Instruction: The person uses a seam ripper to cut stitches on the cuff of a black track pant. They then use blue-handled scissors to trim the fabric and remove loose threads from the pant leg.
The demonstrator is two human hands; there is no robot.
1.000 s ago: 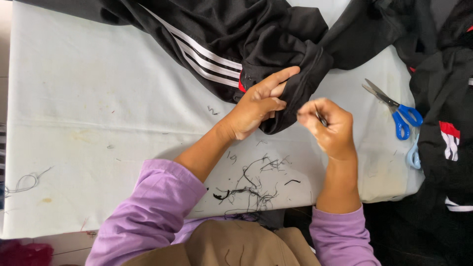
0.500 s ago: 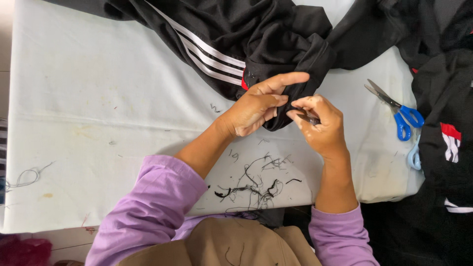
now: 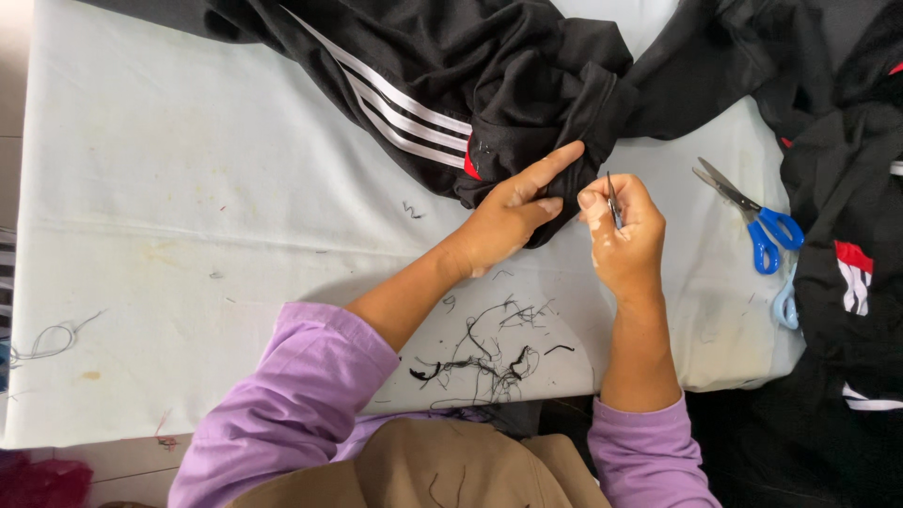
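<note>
A black garment [image 3: 489, 85] with white stripes and a red patch lies bunched across the top of a white cloth-covered table [image 3: 188, 216]. My left hand [image 3: 513, 212] presses and pinches the garment's near edge, index finger stretched along the fabric. My right hand [image 3: 625, 235] is closed on a small metal thread snipper [image 3: 612, 199], its tips pointing up beside the fabric edge. A heap of cut black threads [image 3: 484, 353] lies on the table below my hands.
Blue-handled scissors [image 3: 757, 216] lie on the table to the right, with a pale blue handle [image 3: 785, 301] just below them. More black clothing with red and white marks [image 3: 847, 263] is piled at the right edge. A loose thread [image 3: 52, 339] lies at far left.
My right hand has turned so the snipper now points upward, close to my left fingers. The left hand keeps its hold on the garment edge.
</note>
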